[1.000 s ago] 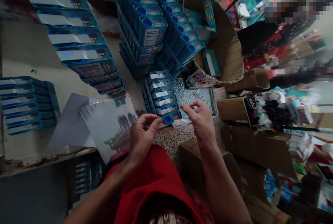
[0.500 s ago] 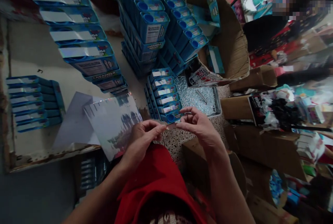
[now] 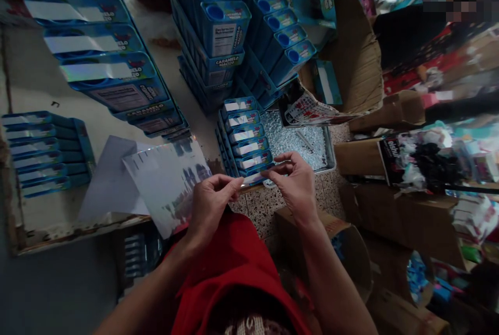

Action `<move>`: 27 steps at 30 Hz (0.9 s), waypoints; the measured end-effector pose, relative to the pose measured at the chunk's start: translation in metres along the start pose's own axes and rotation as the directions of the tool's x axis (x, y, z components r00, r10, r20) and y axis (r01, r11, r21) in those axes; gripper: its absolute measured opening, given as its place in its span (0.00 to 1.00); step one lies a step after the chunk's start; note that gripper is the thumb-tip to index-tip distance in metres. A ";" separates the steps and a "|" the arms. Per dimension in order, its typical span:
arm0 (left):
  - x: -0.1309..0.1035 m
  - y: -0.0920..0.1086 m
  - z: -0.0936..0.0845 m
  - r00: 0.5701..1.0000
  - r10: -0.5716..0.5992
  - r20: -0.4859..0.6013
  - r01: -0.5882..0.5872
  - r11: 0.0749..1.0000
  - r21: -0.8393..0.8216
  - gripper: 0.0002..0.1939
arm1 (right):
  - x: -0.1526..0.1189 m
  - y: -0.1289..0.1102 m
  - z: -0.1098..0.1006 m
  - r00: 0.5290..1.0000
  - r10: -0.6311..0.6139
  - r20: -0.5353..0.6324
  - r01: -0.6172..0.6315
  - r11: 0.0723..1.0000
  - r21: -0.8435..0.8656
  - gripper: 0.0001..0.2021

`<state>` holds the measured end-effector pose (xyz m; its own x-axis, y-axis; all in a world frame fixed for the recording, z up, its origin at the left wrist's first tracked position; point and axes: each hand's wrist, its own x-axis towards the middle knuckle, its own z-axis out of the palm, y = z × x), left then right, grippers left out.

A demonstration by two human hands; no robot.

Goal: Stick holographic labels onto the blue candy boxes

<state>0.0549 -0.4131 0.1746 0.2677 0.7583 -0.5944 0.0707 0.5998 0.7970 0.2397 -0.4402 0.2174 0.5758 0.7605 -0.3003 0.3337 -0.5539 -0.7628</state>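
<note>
Between my two hands a short whitish, shiny sticker strip (image 3: 253,178) is stretched over the top of the nearest blue candy box. My left hand (image 3: 213,197) pinches the strip's left end between thumb and index finger. At its other end my right hand (image 3: 293,185) has thumb and fingertips closed on it, the other fingers bent. Beyond them stands a display tray of blue boxes (image 3: 249,147), several with similar strips on their tops. Left of my left hand lies a sheet of silvery stickers (image 3: 166,179), partly peeled bare, on top of a pale sheet (image 3: 113,179).
Tall stacks of blue boxes (image 3: 224,28) rise at the back, and another stack (image 3: 113,85) on the left. A metal tray of small pale candies (image 3: 300,137) sits beyond my right hand. An open cardboard box (image 3: 351,59) overhangs it. More cartons (image 3: 405,220) stand on the right.
The strip has come down onto the nearest box's top, covering the blue round lid that showed before. Both hands moved slightly away from me, and the view shifted a little.
</note>
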 end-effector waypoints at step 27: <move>0.044 -0.062 0.020 0.966 0.127 -0.227 -0.145 0.988 -0.062 0.27 | 0.021 0.042 -0.006 0.963 0.085 0.256 -0.138 0.971 0.195 0.30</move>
<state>0.0814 -0.4222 0.1016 0.0495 0.8664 -0.4969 -0.0280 0.4985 0.8664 0.2701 -0.4491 0.1828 0.3914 0.7719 -0.5010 0.0991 -0.5766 -0.8110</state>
